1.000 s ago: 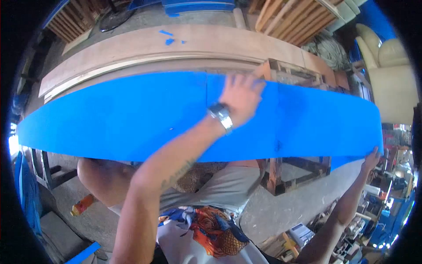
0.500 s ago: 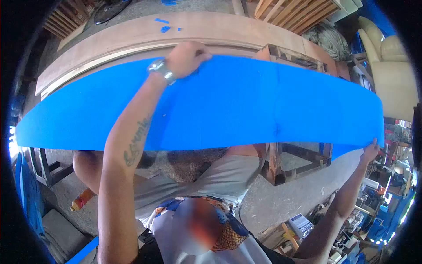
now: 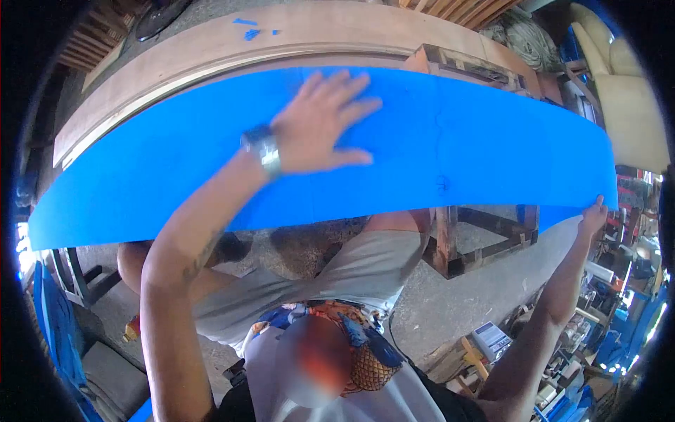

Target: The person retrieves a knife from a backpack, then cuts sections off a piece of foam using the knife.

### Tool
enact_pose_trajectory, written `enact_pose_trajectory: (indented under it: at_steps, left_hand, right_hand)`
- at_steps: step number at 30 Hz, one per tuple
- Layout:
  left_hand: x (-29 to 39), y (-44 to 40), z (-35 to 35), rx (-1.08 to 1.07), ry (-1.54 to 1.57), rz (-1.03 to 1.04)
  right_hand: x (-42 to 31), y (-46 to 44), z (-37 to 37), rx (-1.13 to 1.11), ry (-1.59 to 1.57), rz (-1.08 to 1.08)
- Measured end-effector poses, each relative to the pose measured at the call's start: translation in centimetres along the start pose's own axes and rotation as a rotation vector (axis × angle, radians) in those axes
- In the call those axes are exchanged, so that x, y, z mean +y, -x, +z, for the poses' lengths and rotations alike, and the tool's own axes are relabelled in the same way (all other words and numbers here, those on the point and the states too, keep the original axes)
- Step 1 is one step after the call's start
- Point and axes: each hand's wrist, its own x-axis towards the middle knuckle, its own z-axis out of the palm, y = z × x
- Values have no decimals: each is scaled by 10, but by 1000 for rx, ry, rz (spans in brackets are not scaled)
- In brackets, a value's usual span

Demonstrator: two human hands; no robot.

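A long bright blue sheet (image 3: 380,155) stretches across my lap from the far left to the far right. My left hand (image 3: 323,123), slightly blurred, is over the middle of the sheet with its fingers spread, palm down; a watch is on that wrist. Whether the palm presses on the surface I cannot tell. At the near right corner, my right hand (image 3: 595,214) is closed on the sheet's edge, where part of it droops below.
Behind the sheet lies a long wooden board (image 3: 337,32) with small blue scraps (image 3: 252,34) on it. A wooden frame (image 3: 450,246) stands under the sheet. Cluttered tools and boxes (image 3: 492,339) fill the right side. Pale chairs (image 3: 633,105) stand at the far right.
My left hand has moved from the sheet's far edge toward its middle, and its fingers have spread. The right hand stays at the corner, slightly higher in view.
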Motion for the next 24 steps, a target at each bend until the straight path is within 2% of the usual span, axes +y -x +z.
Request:
enact_pose_trajectory:
  at_steps: [2, 4, 6, 8, 9, 13, 14, 15, 16, 20, 22, 24]
  left_hand:
    - [21, 11, 1, -106, -9, 89]
    - [23, 8, -6, -173, -2, 73]
    - [23, 3, -7, -199, -13, 71]
    - [27, 9, -6, -204, -57, 73]
    - [33, 14, -9, -260, -33, 132]
    - [71, 35, -30, -462, -4, 115]
    - [73, 38, -27, -450, -25, 102]
    - [71, 43, -22, -443, -42, 90]
    - [70, 46, -18, -433, -60, 76]
    - [52, 46, -17, -403, 23, 192]
    - [50, 44, -21, -438, 37, 212]
    - [51, 43, -25, -446, 43, 217]
  right_hand:
    - [17, -8, -7, -47, -41, -25]
    - [1, 4, -6, 60, 486, -230]
    - [25, -2, 3, 284, 582, -361]
    - [29, -6, 0, 25, 378, -40]
    - [7, 12, 5, 36, 374, -35]
    - [-15, 22, 6, 59, 547, -59]
    - [2, 6, 8, 145, 714, -161]
    - [23, -18, 1, 47, 792, -177]
    - [12, -2, 5, 76, 696, -206]
    - [-52, 39, 14, -72, 1118, -271]
    - [-55, 50, 12, 33, 524, -261]
    - [-24, 16, 11, 162, 551, 94]
